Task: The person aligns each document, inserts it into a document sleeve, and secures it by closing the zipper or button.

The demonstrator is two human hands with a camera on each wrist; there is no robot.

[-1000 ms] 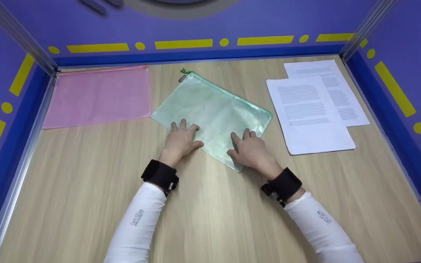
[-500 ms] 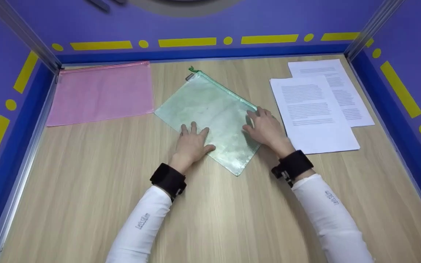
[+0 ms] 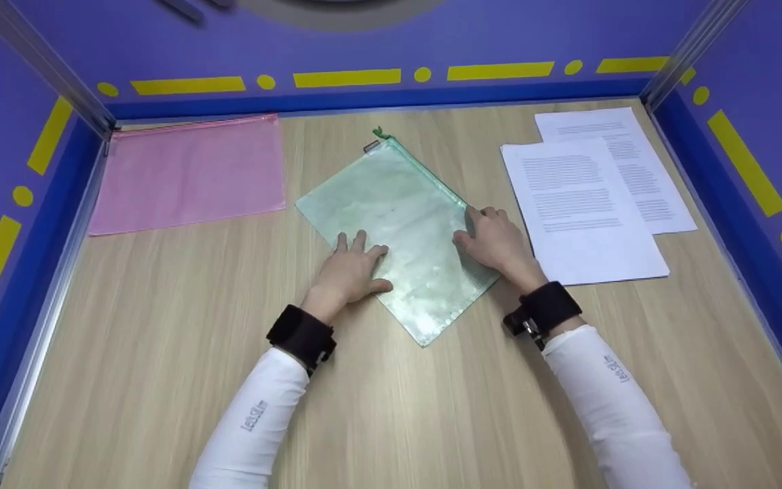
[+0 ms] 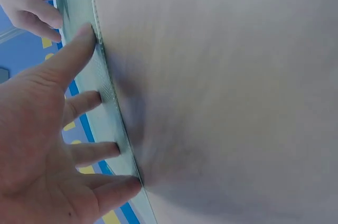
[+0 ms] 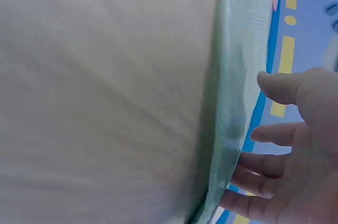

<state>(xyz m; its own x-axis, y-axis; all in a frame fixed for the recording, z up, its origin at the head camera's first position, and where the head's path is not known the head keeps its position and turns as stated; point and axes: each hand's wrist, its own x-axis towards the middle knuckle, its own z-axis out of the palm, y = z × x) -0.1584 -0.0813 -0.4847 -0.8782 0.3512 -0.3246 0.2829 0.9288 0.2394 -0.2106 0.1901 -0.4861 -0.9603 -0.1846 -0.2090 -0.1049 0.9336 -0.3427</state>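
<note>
A pale green zip pouch [image 3: 398, 204] lies turned at an angle on the table, its zipper edge toward the upper right and a green cord at its far corner. My left hand [image 3: 347, 275] rests on its lower left edge with fingers spread; in the left wrist view the fingertips [image 4: 91, 152] touch the pouch along its seam. At the pouch's right corner, near the zipper's end, my right hand [image 3: 499, 241] presses with extended fingers. The right wrist view shows those fingers [image 5: 264, 163] reaching the pouch, whose near edge stands slightly off the table.
A pink zip pouch [image 3: 191, 176] lies flat at the back left. To the right, a stack of printed sheets [image 3: 571, 251] overlaps another printed stack [image 3: 642, 176]. Blue-purple panels [image 3: 391, 41] border the table's back and sides.
The green pouch has turned clockwise, its near corner swinging down and left. My right hand moved up and right to the pouch's right corner; my left hand shifted slightly.
</note>
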